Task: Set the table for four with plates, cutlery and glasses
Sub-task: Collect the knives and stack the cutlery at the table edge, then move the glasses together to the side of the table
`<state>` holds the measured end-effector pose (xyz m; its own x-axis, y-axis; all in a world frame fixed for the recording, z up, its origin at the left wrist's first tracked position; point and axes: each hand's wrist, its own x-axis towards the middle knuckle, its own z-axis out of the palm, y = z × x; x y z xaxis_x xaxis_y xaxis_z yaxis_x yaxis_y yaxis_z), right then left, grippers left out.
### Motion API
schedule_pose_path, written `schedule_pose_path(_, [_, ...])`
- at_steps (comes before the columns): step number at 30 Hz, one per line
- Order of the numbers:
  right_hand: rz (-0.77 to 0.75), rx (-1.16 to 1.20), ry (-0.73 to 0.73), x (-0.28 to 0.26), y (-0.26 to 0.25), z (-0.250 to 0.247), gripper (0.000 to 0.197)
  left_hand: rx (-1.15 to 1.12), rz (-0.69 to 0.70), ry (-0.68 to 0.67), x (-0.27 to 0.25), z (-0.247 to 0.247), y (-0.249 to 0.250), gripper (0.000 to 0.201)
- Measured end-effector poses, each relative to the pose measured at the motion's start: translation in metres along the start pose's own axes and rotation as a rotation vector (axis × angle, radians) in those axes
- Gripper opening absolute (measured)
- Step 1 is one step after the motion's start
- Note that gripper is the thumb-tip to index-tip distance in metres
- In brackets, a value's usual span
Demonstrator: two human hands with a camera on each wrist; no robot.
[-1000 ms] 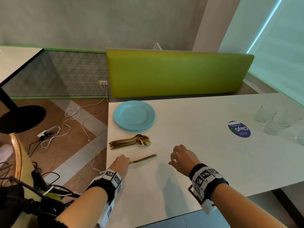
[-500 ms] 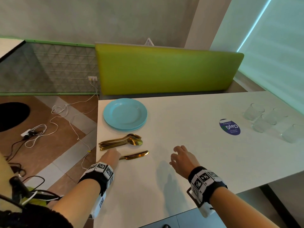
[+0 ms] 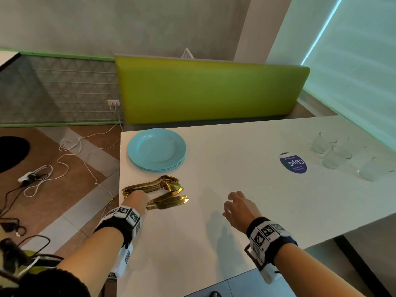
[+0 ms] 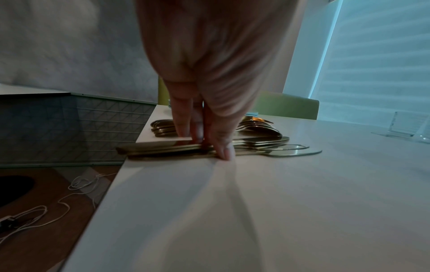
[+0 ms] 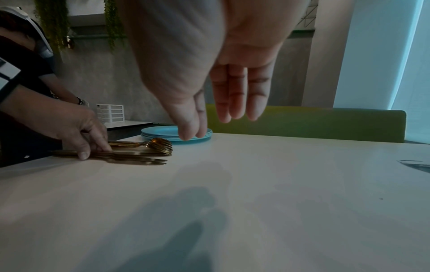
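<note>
I'm on the cutlery step. My left hand (image 3: 137,199) rests at the lower left of the head view with fingers laid straight across the handles of the gold knives (image 3: 169,202), pressing them onto the surface (image 3: 235,221); nothing is lifted. My right hand (image 3: 240,207) hovers, fingers loose and apart, empty. Spoons and forks (image 3: 158,185) lie just above, the blue plates (image 3: 156,148) beyond, the glasses (image 3: 334,153) far right, all unplaced. I judge the next move needs a pinch on one knife, separating it from the fanned bundle.

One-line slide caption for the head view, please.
Left hand on gold knives beside spoons and stacked blue plates; right hand hovers empty.
</note>
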<state>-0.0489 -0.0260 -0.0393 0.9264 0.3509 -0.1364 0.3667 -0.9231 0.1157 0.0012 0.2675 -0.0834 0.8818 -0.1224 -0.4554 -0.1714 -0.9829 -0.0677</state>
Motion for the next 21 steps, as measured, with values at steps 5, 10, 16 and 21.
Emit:
schedule_pose_path(5, [0.094,0.081,-0.005,-0.003,0.003,0.005,0.028,0.044,0.017,-0.014,0.001,-0.001,-0.001,0.031])
schedule_pose_path(10, [0.071,0.09,-0.027,-0.011,0.008,0.006,0.024,0.034,0.001,-0.057,0.006,-0.003,-0.002,0.031])
schedule_pose_path(16, [0.092,0.078,-0.057,-0.019,0.013,0.003,0.024,0.043,-0.005,0.005,0.009,0.003,-0.004,0.033])
schedule_pose_path(21, [0.099,0.083,-0.125,-0.021,0.013,-0.001,0.017,0.024,-0.06,0.058,0.008,0.008,-0.002,0.038])
